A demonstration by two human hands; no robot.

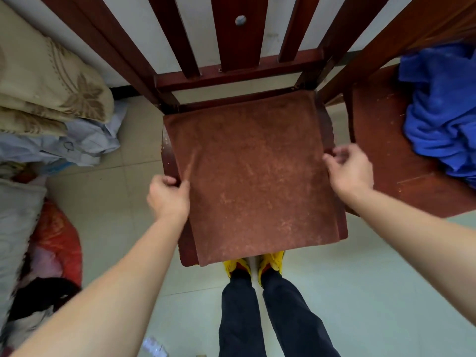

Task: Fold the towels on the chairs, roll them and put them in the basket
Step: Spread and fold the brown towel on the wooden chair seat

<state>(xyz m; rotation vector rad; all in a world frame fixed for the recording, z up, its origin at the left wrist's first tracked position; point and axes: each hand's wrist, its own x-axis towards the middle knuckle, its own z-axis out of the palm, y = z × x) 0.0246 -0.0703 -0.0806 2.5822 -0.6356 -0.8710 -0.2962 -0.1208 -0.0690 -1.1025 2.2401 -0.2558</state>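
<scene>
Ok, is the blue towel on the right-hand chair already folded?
No, the blue towel lies crumpled in a heap on the right-hand chair, with loose bunched folds and no flat edges.

Two chairs (172, 161) (381, 150) here, two towels, one brown (255, 176), one blue (443, 109), and two hands (168, 195) (349, 168).

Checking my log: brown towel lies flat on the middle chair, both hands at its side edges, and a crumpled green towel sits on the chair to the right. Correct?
One error: the crumpled towel on the right chair is blue, not green, as the head view shows. The rest stands.
</scene>
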